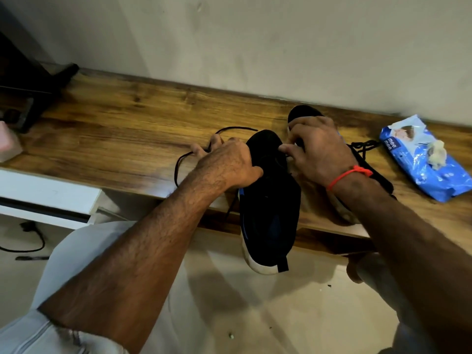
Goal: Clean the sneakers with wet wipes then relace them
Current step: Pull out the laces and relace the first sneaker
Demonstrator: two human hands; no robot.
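Pinching the black lace (186, 159), the left hand (224, 164) steadies a sneaker (268, 200) overhanging the desk's (115, 129) front edge; the right hand (316, 152) pinches lace at its eyelets (wipes (421, 162) sit toward the right end).

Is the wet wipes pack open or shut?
Open: the wipes pack lies on the shelf with a crumpled wipe sticking out of its top.

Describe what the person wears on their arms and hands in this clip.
Both forearms are bare, with no sleeves or gloves in view. The right hand has a thin red thread knotted round its wrist. The left hand and its wrist carry nothing.
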